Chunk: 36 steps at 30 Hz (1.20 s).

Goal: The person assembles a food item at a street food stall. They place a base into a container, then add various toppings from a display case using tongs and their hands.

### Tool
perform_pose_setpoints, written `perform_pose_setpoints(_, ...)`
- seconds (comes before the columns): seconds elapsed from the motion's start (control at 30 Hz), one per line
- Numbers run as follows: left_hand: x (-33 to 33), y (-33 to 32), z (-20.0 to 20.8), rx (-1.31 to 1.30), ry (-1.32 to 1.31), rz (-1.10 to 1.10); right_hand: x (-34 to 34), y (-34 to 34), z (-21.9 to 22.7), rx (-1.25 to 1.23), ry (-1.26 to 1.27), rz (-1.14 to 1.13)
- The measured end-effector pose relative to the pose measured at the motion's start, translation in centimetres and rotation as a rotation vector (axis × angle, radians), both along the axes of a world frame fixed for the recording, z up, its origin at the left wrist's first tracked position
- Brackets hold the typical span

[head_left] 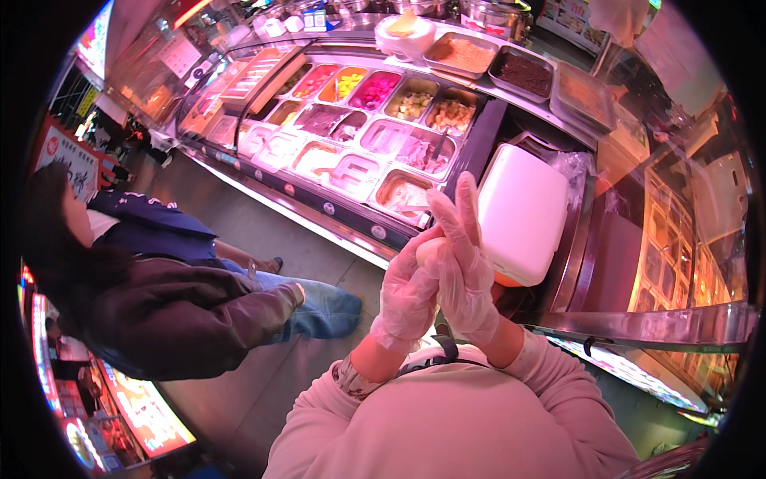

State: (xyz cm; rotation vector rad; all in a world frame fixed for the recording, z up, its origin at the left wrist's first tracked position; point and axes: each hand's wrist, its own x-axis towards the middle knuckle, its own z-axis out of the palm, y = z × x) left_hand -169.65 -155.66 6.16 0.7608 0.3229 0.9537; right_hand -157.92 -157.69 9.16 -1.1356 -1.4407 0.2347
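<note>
at the far left a person in a dark jacket [183, 323] and blue jeans [331, 310] stands beside the worktop [287, 206], with a navy garment [155, 219] just beyond. along the worktop sit metal pans of food: a pan of yellow pieces [349, 81], then a pan of magenta pieces [375, 89], with pans of pale and purplish food nearer the person.

in the middle, the left hand [408, 283] is curled against its partner, its fingers bent; whether it pinches anything cannot be told. the right hand [461, 259] is pressed to it, two fingers pointing up and slightly parted, the others hidden or folded. clear plastic gloves [471, 310] cover both hands, held together in front of the chest.

toward the back, a tray of orange-brown crumbs [459, 54] and a tray of dark crumbs [523, 72] stand side by side. just right of the hands is a white box [523, 209] with rounded corners. farther right, a yellow-lit case [666, 239] shows behind a metal rail [678, 323].
</note>
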Motion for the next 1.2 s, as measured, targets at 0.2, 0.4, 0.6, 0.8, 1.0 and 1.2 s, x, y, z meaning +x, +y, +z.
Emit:
perform_pose_setpoints(0.2,-1.3,-0.1,-1.0,0.197,0.096,0.253,-2.1,2.9,-2.1,0.100,0.176,0.002)
perform_pose_setpoints(0.4,-1.0,5.5,-2.1,-0.497,-0.116,0.172,-1.8,6.9,-3.4,-0.218,0.287,0.044)
perform_pose_setpoints(0.6,-1.4,12.6,-9.1,-0.645,-0.367,-0.068,-2.8,12.1,-4.5,-0.560,0.990,-0.036)
perform_pose_setpoints(0.8,0.1,16.4,-12.6,-0.701,-0.423,-0.264,-0.6,17.5,-12.6,-0.654,1.581,0.180)
perform_pose_setpoints(1.0,-1.6,22.3,-14.7,-0.599,-0.201,-0.235,1.6,21.8,-17.7,-0.601,1.672,0.754)
perform_pose_setpoints(1.2,-3.1,27.3,-13.5,-0.866,-0.481,-0.257,0.8,27.0,-16.3,-0.830,1.708,0.550)
